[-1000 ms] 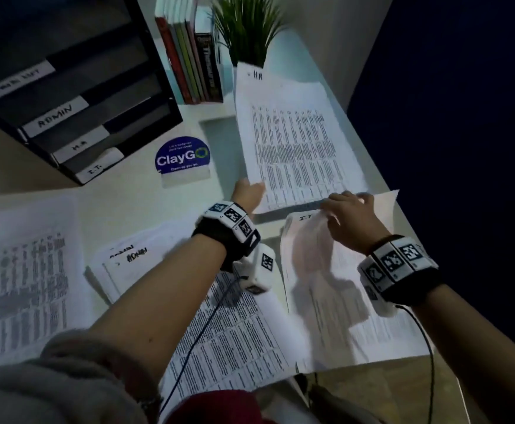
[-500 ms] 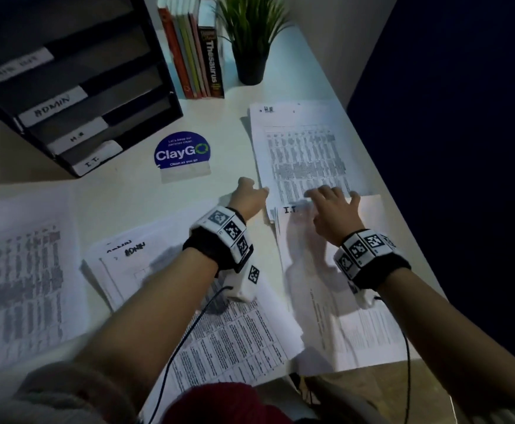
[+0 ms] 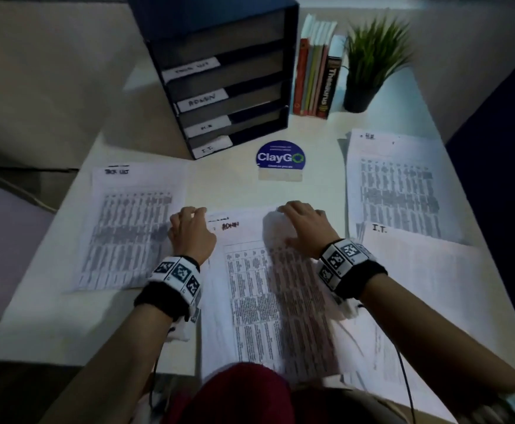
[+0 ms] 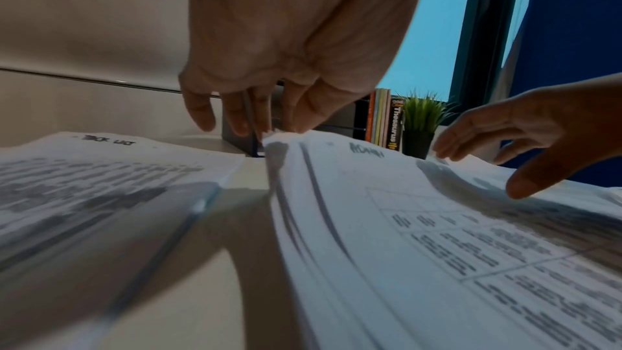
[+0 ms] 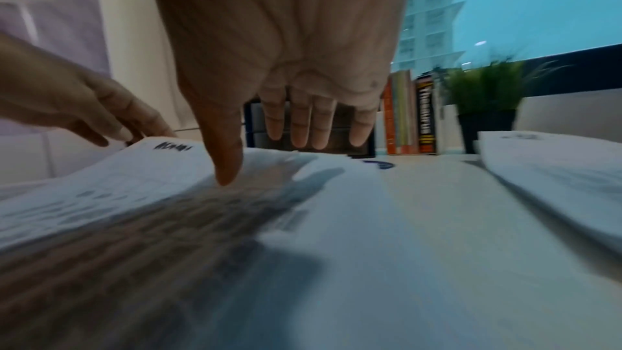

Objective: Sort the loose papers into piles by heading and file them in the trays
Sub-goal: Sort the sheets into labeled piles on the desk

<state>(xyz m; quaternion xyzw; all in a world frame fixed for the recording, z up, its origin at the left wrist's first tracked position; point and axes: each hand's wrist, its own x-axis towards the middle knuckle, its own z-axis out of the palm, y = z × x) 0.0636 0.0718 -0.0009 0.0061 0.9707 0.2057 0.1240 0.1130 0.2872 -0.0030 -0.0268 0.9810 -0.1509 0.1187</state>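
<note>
Fingers of the left hand (image 3: 190, 232) curl at the ADMIN pile's (image 3: 268, 289) far left corner, seemingly lifting it; whether they grasp it I cannot tell. The right hand (image 3: 303, 228) hovers, fingers loosely spread, over its far edge. The pile lies mid-desk (image 3: 234, 185), long axis running away toward the trays (image 3: 228, 96), heading farthest. A window shows behind.
</note>
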